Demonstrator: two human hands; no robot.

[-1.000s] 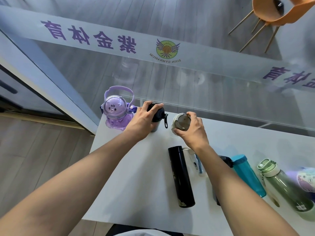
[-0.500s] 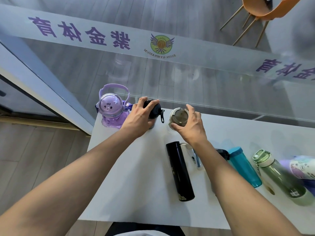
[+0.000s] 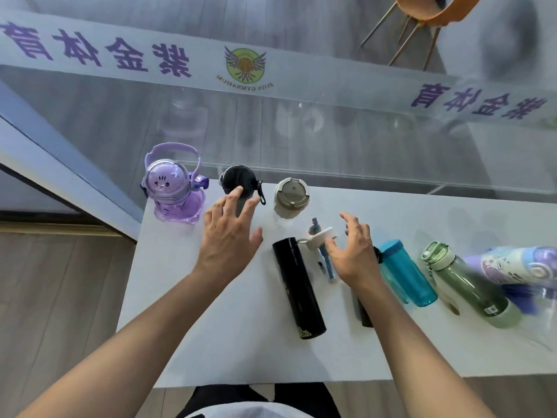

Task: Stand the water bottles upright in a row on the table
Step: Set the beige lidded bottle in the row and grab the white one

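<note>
Three bottles stand upright along the far edge of the white table [image 3: 211, 342]: a purple cartoon bottle [image 3: 171, 188], a black-capped bottle [image 3: 238, 179] and a grey-lidded clear bottle [image 3: 291, 194]. My left hand [image 3: 229, 236] hovers open just in front of the black-capped one. My right hand [image 3: 352, 251] is open above a clear bottle with a white loop lid [image 3: 319, 239] that lies flat. Also lying flat are a black flask [image 3: 298, 288], a teal bottle [image 3: 404, 273], a green bottle [image 3: 464, 282] and a purple printed bottle [image 3: 518, 263]. A dark bottle under my right forearm is mostly hidden.
A glass wall [image 3: 301, 131] with a frosted band of purple lettering rises right behind the table's far edge. An orange chair [image 3: 428, 13] stands beyond the glass. Wooden floor [image 3: 60, 297] lies to the left of the table.
Both hands have let go of the black-capped and grey-lidded bottles and pulled back toward me, fingers spread. Those two bottles stay upright. My right hand now hovers over the lying bottles.
</note>
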